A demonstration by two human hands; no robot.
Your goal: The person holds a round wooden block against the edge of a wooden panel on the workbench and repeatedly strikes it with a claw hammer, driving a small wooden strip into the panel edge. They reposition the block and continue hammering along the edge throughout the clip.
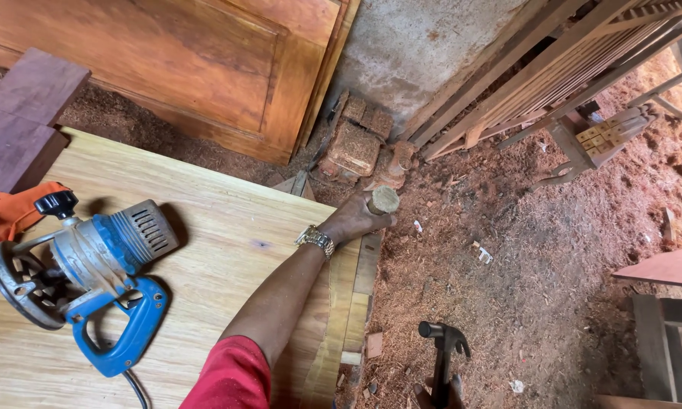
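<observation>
Far to the left of the left hand, a blue router lay on its side on the pale plywood sheet, with an orange cloth bunched at the sheet's edge beyond it; lying flat like that, the tool looked parked out of use rather than ready to cut. The left arm, in a red sleeve and with a metal wristwatch, reached across the sheet to its far corner. There the left hand was wrapped around a short round wooden peg, fingers curled tight about its shaft so the cut end faced upward, apparently to keep it steady and upright at the board's edge. Just beyond the hand, dusty bricks sat against the wall beside a leaning wooden door panel. Below and to the right of that hand, the right hand, barely visible at the frame's bottom, gripped the handle of a claw hammer, head raised over the sawdust-covered floor. Further right stood slatted wooden frames.
</observation>
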